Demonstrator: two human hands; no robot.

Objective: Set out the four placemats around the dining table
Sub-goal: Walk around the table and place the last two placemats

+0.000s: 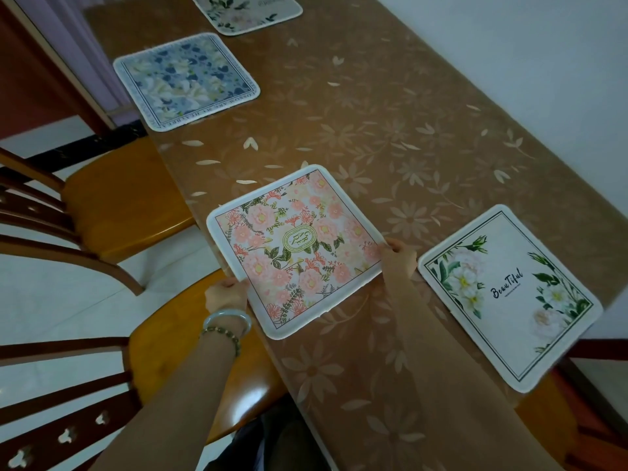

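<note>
A pink floral placemat [295, 249] lies at the table's near left edge, slightly overhanging it. My left hand [226, 295] pinches its lower left corner, and my right hand [399, 258] pinches its right corner. A white placemat with green leaves and the word "Beautiful" [509, 297] lies flat to the right. Farther along the left edge lies a blue floral placemat [187, 79]. A grey floral placemat [251, 11] sits at the far end, cut off by the frame's top.
The long table [390, 130] wears a brown flower-patterned cover and stands against a white wall [543, 62] on the right. Two wooden chairs [112, 205] with orange seats stand along the left edge, one right below my left arm.
</note>
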